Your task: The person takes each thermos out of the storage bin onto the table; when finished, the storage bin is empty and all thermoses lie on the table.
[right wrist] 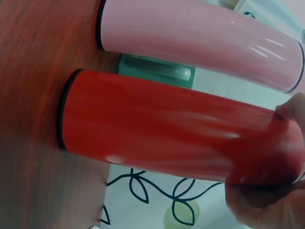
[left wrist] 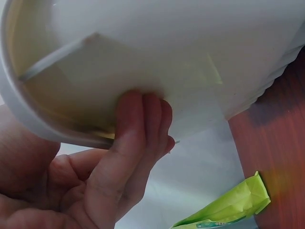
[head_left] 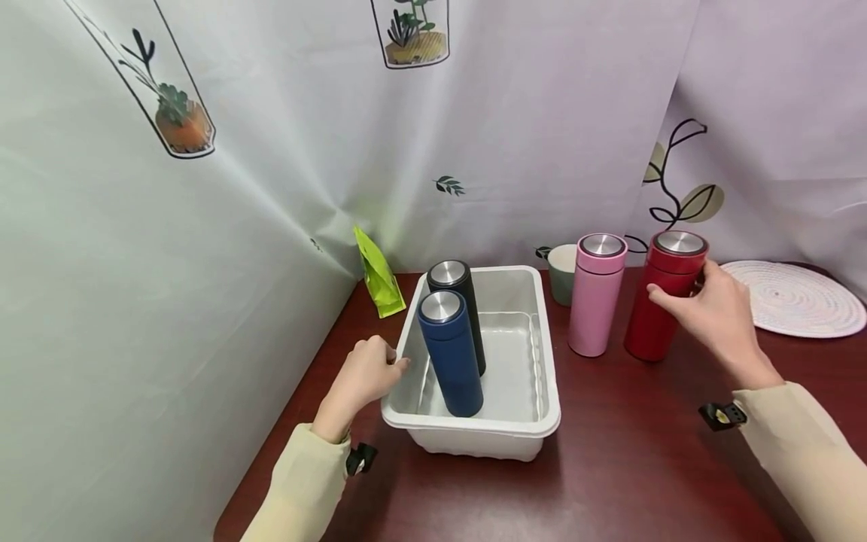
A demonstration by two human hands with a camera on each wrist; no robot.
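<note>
My left hand point(head_left: 366, 373) grips the left rim of a white plastic tub point(head_left: 470, 427), its fingers curled under the edge in the left wrist view. A blue thermos bottle point(head_left: 451, 361) and a black thermos bottle point(head_left: 479, 324) stand in the tub's left half, the blue one in front. On the right, my right hand point(head_left: 721, 312) holds a red thermos bottle point(head_left: 653, 316) near its top, thumb on one side and fingers on the other. A pink thermos bottle point(head_left: 596, 301) stands upright just left of the red one.
Behind the pink bottle is a green cup point(head_left: 561, 275) with a pale inside. A round white woven mat point(head_left: 799, 301) lies at the back right. A lime-green pouch point(head_left: 379, 275) stands behind the tub's left side. Patterned white sheeting point(head_left: 271, 188) encloses the dark red table point(head_left: 609, 467).
</note>
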